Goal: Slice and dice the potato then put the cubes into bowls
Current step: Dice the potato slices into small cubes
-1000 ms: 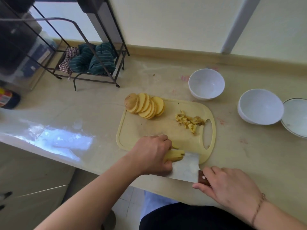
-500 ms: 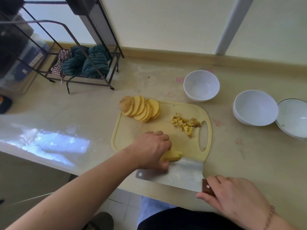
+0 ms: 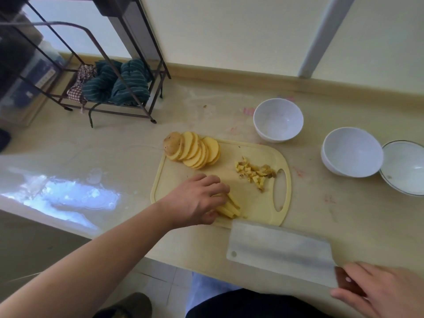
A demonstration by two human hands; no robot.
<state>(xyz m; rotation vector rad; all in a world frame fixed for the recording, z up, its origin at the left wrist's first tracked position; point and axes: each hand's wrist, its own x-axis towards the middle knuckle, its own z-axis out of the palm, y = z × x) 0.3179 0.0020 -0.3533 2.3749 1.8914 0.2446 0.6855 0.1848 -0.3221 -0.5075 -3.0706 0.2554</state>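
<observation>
The left hand [image 3: 197,199] rests on the near part of the cutting board [image 3: 257,204], fingers curled down onto a small stack of potato strips [image 3: 229,206]. The strips project from under the fingertips toward the right, with their cut ends exposed. The right hand [image 3: 376,294] grips the dark handle of the cleaver [image 3: 281,251], fingers wrapped around it. The blade is held flat-side up (broad face toward the camera) above the near counter edge, just beside the board and clear of the strips.

Potato slices [image 3: 195,151] lie fanned at the far left corner of the board. Diced potato cubes [image 3: 253,173] lie in a loose pile beside the handle slot. Three white bowls stand on the countertop [image 3: 114,148] to the right: first bowl [image 3: 278,120], second bowl [image 3: 352,152], third bowl [image 3: 405,167].
</observation>
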